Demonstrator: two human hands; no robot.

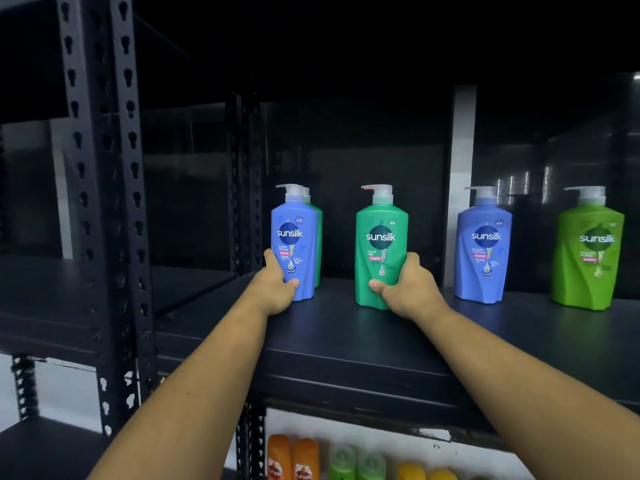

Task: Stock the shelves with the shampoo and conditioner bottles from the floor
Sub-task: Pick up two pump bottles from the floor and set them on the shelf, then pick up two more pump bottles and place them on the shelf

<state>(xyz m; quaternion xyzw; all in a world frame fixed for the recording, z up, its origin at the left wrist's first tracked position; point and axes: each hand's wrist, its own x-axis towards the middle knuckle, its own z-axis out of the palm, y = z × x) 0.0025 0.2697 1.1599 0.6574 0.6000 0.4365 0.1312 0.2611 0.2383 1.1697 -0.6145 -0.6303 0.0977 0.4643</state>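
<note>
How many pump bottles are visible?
5: blue bottle in left hand, green bottle half-hidden behind it, teal bottle in right hand, second blue bottle, lime bottle; more may hide.

My left forearm (207, 368) and my right forearm (502, 358) are bare from the bottom edge of the view up to the wrists, the skin smooth and uncovered. Both look broad close to the camera and taper to slim wrists farther off, as the wide lens draws them. My left hand (275, 284) and my right hand (408, 289) are bare as well, with rounded knuckles along their backs. My left thumb (292, 283) and my right thumb (375, 285) each end in a short, trimmed nail. Whatever I wear above the elbows lies outside the view.
</note>
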